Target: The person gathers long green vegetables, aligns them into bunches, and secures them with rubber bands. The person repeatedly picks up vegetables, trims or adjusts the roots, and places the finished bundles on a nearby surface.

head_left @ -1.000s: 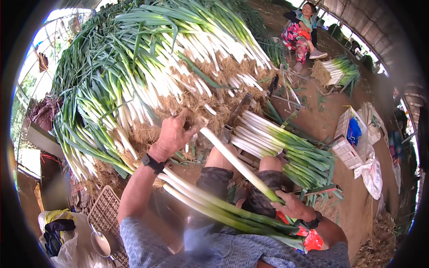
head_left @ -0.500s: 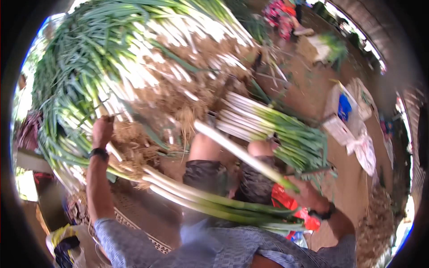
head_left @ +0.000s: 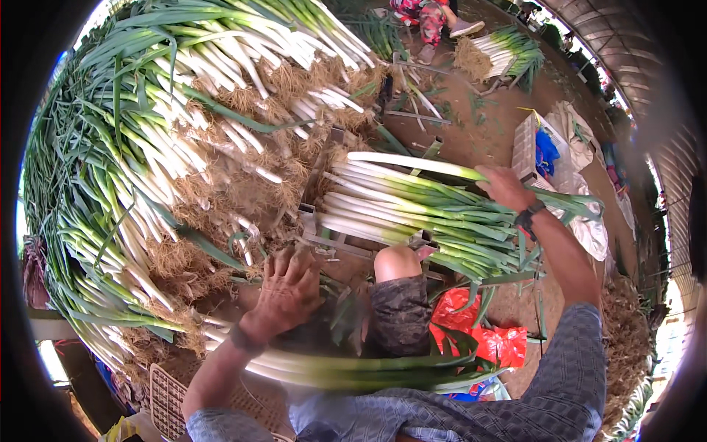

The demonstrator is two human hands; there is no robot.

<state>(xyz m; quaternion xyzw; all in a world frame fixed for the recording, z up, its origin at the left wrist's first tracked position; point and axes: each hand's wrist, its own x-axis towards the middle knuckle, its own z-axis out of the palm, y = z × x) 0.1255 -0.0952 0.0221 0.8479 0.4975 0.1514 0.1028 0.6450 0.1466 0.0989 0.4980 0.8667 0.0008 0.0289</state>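
My right hand [head_left: 507, 187] grips the green part of a long green onion [head_left: 412, 162]. Its white shaft lies along the far side of a neat row of green onions [head_left: 398, 206] on a low metal frame [head_left: 340, 249]. My left hand [head_left: 283, 291] hangs palm down and holds nothing, its fingers apart, near loose roots and scraps. A huge pile of green onions [head_left: 140, 140] with brown, soil-covered roots [head_left: 184, 261] fills the left. Several more stalks [head_left: 346, 372] stretch across my lap, their white ends partly behind my left wrist.
A red plastic bag [head_left: 471, 328] lies beside my knee. At right stands a white crate [head_left: 524, 147] with something blue in it. Farther off are another onion bundle [head_left: 508, 55] and a person's patterned trousers [head_left: 431, 22]. A woven plastic seat [head_left: 168, 398] is at lower left.
My right hand has swung the green onion up and away onto the row's far side. My left hand has left the pile, moved right and nearer, and opened.
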